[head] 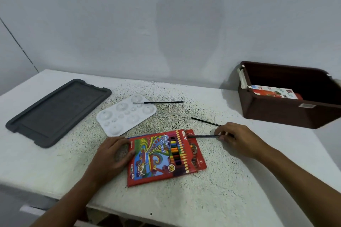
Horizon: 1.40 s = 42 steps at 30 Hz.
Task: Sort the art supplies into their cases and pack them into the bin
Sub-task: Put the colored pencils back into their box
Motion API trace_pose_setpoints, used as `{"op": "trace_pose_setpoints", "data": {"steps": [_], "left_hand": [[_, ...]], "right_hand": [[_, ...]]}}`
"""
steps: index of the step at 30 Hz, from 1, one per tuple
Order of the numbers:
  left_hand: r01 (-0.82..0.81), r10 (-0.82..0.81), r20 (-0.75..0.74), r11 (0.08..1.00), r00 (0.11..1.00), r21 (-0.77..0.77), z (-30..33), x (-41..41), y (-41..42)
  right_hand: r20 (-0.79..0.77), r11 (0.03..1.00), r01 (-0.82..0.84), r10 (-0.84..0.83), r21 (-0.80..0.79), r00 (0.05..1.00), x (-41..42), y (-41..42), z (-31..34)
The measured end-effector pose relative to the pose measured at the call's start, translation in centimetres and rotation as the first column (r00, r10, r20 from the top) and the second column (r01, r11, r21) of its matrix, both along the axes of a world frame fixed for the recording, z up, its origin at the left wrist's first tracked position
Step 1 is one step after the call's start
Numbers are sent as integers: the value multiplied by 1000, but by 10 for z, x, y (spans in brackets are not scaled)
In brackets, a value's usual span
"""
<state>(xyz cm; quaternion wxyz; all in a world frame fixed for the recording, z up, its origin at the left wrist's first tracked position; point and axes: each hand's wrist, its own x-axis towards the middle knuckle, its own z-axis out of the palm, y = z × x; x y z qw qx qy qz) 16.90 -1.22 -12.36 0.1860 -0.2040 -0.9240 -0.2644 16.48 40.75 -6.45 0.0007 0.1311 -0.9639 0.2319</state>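
The left hand [110, 155] is gripping the left edge of the red pencil box [166, 156], pinning it near the bench's [230, 190] front edge. The cover is reading "Color Pencil" with an "18" badge. The right hand [238, 138] is pinching a dark pencil [203, 136], its tip touching the box's open top end. Another dark pencil [204, 121] is lying just behind. A paintbrush [162, 102] is resting across the white palette [127, 116], beside the grey lid [57, 112] by the left edge. The brown bin [287, 110] is sitting at the right back corner, holding a printed box [273, 92]; its writing is unreadable.
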Motion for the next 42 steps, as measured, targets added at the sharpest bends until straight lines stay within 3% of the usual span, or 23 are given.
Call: {"op": "trace_pose_setpoints", "data": {"steps": [7,17,22,26,34,37,42], "left_hand": [[-9,9,2,1000,1000,6,0,1,0],[55,-65,-63,988,996,-145,-2,5,-1],[60,-69,-35,976,997,-211,-3,9,-1],[67,-74,-18,971,997,-231,0,10,1],[72,-63,46,971,997,-230,4,11,1],[73,-58,66,968,996,-239,7,14,4],[119,-91,130,967,987,-225,11,11,16]], "right_hand": [[-24,993,-102,104,56,994,-7,-9,5],[-54,966,-239,244,97,968,-22,-68,3],[-102,995,-86,92,60,991,-14,-83,0],[-26,980,111,-109,165,994,-16,-68,-4],[-86,990,136,-139,-34,987,-7,-87,-13],[-116,981,189,-192,-35,975,-4,-97,-16],[-66,985,136,-143,-107,988,-5,-107,-14]]}}
